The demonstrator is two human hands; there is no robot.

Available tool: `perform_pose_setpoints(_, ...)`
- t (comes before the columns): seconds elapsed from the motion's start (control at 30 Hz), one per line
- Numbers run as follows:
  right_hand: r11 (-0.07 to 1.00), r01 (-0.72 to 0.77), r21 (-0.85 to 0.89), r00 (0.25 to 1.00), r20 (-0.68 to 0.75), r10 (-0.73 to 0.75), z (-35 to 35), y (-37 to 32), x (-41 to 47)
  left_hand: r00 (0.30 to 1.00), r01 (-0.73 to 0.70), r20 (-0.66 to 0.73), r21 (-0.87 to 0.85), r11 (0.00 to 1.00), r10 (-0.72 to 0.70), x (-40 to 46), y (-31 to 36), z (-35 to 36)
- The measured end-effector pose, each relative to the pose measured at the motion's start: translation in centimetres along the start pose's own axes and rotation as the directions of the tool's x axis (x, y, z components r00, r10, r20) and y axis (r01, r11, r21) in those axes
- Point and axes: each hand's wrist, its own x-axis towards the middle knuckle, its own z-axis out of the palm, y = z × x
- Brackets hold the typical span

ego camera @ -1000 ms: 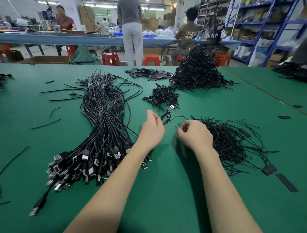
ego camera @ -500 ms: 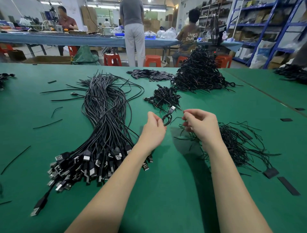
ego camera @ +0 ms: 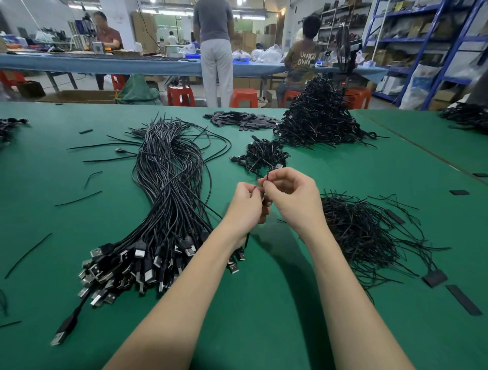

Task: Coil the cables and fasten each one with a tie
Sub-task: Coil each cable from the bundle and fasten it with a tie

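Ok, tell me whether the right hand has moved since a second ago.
Yes. The right hand left the tie pile, going left to meet the left hand.

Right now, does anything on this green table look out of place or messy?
Mostly orderly piles, but loose ties lie scattered left of the cable bundle, and one USB cable trails out alone from the bundle's near end.

Bright, even light falls from ceiling strip lamps (ego camera: 148,2) at the back of the hall. On the green desk (ego camera: 264,317) a soft dark shadow lies under the right forearm (ego camera: 340,290), nearer the viewer than the hands. Wide-angle distortion bends the blue shelving (ego camera: 427,39). The far workers look soft; no glare shows.
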Motion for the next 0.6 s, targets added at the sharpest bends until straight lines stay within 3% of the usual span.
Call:
perform_pose_setpoints(0.13, 0.990, 0.013, -0.137, 0.997, -0.070, -0.023, -0.2, 0.2, 0.3, 1.000, -0.025, 0.000, 0.040, 0.999, 0.025, 0.0, 0.0, 0.1)
perform_pose_setpoints(0.33, 0.995, -0.060, -0.085, 0.998, -0.037, 0.057, -0.3, 1.0, 0.3, 1.000, -0.010, 0.009, -0.006, 1.000, 0.010, 0.2, 0.2, -0.4)
perform_pose_setpoints(0.43, 0.994, -0.089, -0.067, 0.996, -0.003, 0.089, -0.3, 1.1, 0.3, 0.999, -0.049, -0.020, 0.049, 0.998, 0.050, 0.2, 0.1, -0.5)
perform_pose_setpoints(0.5, 0.982, -0.165, 0.092, 0.986, 0.049, 0.161, -0.4, 1.0, 0.2, 0.996, -0.059, -0.058, 0.069, 0.996, 0.063, 0.1, 0.1, -0.7)
perform_pose_setpoints(0.6, 0.842, -0.313, 0.439, 0.948, 0.087, 0.307, -0.4, 0.7, 0.1, 0.994, -0.061, -0.097, -0.035, 0.998, 0.057, 0.0, 0.6, -0.7)
